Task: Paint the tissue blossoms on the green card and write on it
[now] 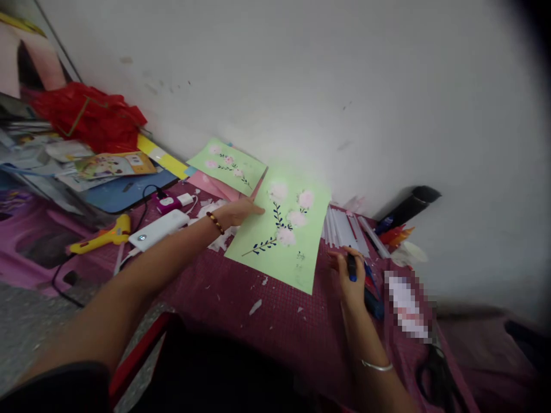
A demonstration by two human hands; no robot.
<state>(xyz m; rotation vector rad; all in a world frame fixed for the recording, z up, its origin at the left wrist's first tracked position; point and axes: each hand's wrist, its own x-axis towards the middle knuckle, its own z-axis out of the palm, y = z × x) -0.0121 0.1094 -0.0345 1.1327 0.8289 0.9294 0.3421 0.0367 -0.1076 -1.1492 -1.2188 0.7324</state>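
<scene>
Maroon gridded tabletop (284, 327), centre frame. Left hand (236, 213), fingers extended flat, touches green flower card (282, 252). Right hand (350, 284) grips blue marker (352, 268).

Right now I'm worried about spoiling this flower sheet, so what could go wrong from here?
1. The right hand holds a blue pen beside the green sheet's right edge. I cannot tell whether it is capped, so a stray mark is possible.
2. The left hand rests on the sheet's left edge near the pink flowers; a slide might smudge or crease them.
3. Paper scraps lie on the mat close by and could slip under the sheet.
</scene>
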